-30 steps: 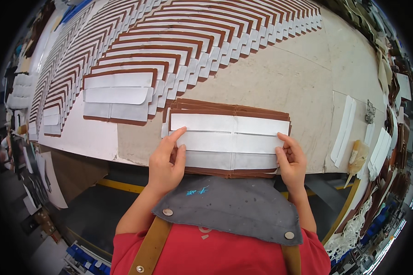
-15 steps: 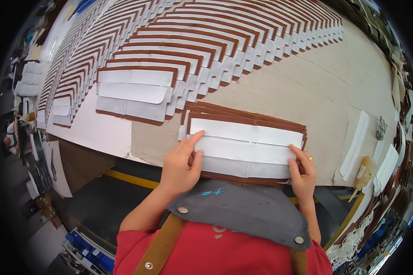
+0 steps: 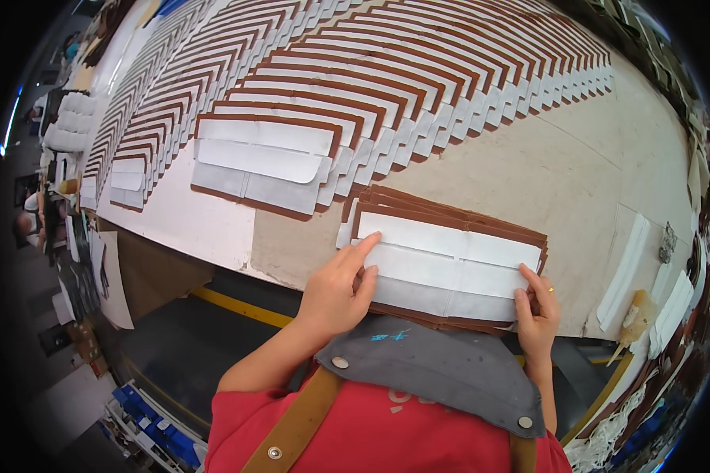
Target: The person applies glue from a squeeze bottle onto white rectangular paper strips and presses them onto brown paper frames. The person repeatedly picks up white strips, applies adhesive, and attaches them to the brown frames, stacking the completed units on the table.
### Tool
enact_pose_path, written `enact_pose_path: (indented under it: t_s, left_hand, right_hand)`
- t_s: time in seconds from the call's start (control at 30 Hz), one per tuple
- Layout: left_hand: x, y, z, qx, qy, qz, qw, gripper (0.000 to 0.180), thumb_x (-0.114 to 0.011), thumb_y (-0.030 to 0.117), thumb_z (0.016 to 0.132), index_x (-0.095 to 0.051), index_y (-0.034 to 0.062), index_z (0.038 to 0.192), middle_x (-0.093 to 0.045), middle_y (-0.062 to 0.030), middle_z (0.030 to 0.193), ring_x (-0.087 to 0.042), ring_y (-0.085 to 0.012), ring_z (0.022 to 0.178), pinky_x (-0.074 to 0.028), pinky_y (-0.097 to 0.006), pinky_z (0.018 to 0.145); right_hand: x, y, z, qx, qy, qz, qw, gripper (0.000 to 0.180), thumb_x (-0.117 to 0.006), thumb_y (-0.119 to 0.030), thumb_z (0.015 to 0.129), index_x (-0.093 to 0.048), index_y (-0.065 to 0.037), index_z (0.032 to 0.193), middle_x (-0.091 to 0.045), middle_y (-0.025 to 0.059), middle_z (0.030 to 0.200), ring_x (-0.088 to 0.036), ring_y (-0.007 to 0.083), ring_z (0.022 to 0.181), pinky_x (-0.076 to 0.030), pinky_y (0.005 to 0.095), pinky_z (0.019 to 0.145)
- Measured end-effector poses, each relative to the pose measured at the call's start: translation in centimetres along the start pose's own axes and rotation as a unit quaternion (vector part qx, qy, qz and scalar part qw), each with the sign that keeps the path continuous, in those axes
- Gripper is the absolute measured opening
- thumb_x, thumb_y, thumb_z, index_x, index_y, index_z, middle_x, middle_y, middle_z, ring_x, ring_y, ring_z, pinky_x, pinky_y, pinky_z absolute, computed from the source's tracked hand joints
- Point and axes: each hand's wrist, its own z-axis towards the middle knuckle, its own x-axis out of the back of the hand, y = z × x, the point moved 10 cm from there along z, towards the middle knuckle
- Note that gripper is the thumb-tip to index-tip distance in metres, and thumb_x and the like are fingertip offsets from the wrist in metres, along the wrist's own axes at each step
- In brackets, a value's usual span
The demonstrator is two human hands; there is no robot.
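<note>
A small stack of brown leather panels [image 3: 450, 264], each faced with white paper strips, lies at the near edge of the worktable [image 3: 576, 181], directly in front of the person. The stack is fanned slightly, so several brown borders show along its top and right sides. Its near long edge sits right at the table's front edge, above a grey apron bib [image 3: 442, 366].

The left hand [image 3: 335, 292] rests on the stack's left end: the index finger is stretched out flat across the white strip, pointing toward the upper right, and the other fingers curl loosely against the panel's left edge. It presses rather than grips. The right hand [image 3: 538, 311] is at the lower right corner, fingers bent and pinching that corner, thumb on top of the white facing.

To the right of the stack, bare table runs out to a few loose white strips [image 3: 625, 272] near the right rim. Behind and to the left, the table is covered by long overlapping rows of similar panels [image 3: 386, 102]; the nearest one [image 3: 264, 162] lies just beyond the stack's upper left corner, with a narrow band of bare surface between them. Below the table's front edge, a yellow line [image 3: 241, 307] crosses the dark floor.
</note>
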Motion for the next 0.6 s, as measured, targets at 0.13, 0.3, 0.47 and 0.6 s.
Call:
enact_pose_path:
  t_s: [0.13,0.3,0.47,0.6]
  left_hand:
    - [-0.26,-0.13,0.17,0.021,-0.018,0.021,0.999,0.044,-0.059,0.001,0.081,-0.053,0.0057,0.124,-0.05,-0.006,0.073,-0.046,-0.0123,0.054,-0.041,-0.025,0.051]
    - [-0.16,-0.11,0.13,0.008,-0.008,0.035,0.999,0.043,-0.06,0.001,0.08,-0.053,0.0052,0.123,-0.049,-0.0049,0.068,-0.047,-0.0123,0.051,-0.04,-0.025,0.048]
    - [-0.38,-0.19,0.12,0.017,-0.012,0.03,0.999,0.042,-0.059,0.002,0.082,-0.052,0.0036,0.123,-0.044,-0.0031,0.065,-0.044,-0.0105,0.051,-0.039,-0.025,0.048]
    - [-0.51,-0.21,0.16,0.013,-0.016,0.037,0.999,0.043,-0.059,0.002,0.082,-0.051,0.0034,0.124,-0.044,-0.003,0.064,-0.043,-0.0105,0.051,-0.038,-0.025,0.048]
  right_hand:
    - [0.09,0.0,-0.01,-0.002,0.009,0.012,1.0,0.034,-0.059,0.003,0.078,-0.062,-0.002,0.112,-0.046,0.0017,0.071,-0.043,0.0084,0.061,-0.036,0.0211,0.055]
    - [-0.09,-0.58,0.21,0.044,0.003,0.007,0.999,0.037,-0.058,0.004,0.079,-0.061,-0.003,0.115,-0.044,0.0021,0.069,-0.042,0.0096,0.058,-0.036,0.0218,0.052]
    - [-0.06,-0.4,0.13,0.03,-0.001,0.028,0.999,0.039,-0.057,0.003,0.08,-0.058,-0.003,0.119,-0.043,0.0022,0.069,-0.04,0.0093,0.057,-0.035,0.0216,0.052]
    - [0.0,-0.38,0.21,0.025,-0.002,0.016,1.0,0.04,-0.057,0.002,0.082,-0.055,-0.003,0.122,-0.044,0.0025,0.07,-0.04,0.0097,0.058,-0.036,0.0223,0.052]
